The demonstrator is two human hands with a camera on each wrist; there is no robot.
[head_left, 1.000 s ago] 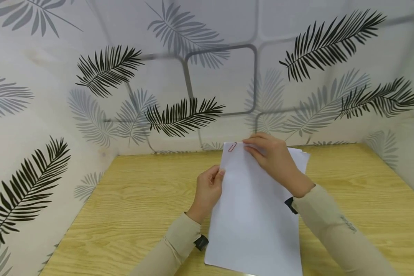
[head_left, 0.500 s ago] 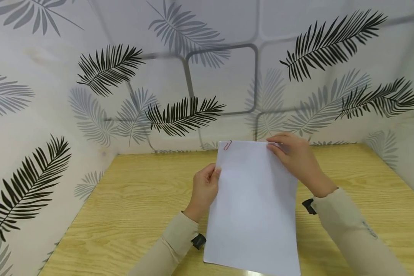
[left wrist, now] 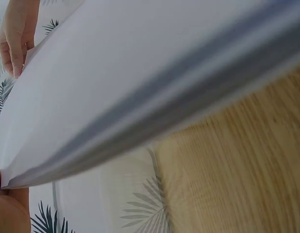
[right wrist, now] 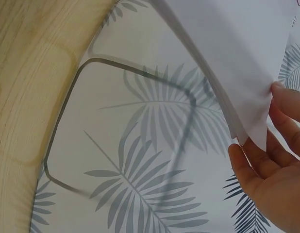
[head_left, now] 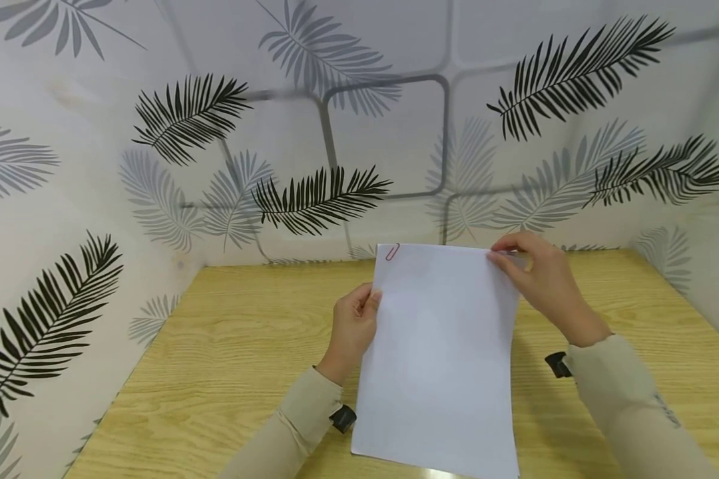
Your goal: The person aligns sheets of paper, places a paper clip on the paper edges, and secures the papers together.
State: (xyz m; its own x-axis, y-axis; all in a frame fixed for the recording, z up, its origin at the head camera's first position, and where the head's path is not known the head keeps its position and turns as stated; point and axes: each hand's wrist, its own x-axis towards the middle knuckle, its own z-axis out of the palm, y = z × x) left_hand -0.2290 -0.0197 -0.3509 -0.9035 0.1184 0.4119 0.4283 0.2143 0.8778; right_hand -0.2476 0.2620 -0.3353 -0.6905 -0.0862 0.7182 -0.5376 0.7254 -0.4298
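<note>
A stack of white paper sheets (head_left: 437,359) is held up over the table, tilted toward the head camera. A red paper clip (head_left: 392,251) sits on its upper left corner. My left hand (head_left: 355,326) grips the stack's left edge, thumb in front. At the top edge near the right corner, my right hand (head_left: 542,279) pinches the sheets between thumb and fingers. In the right wrist view, the right hand (right wrist: 271,155) has its fingers behind the sheets (right wrist: 237,63), whose corner edges are slightly fanned. The left wrist view shows the stack's layered edge (left wrist: 155,116) close up.
A wood-grain table (head_left: 234,359) lies beneath the paper. Behind it rises a wall covering (head_left: 383,146) with a leaf pattern, which also runs along the left and right sides. A dark wrist strap piece (head_left: 343,418) shows below the left cuff.
My right hand has slid rightward along the top edge, from near the paper clip to the right corner. The stack shifted slightly left, and its sheets at the right now look more even.
</note>
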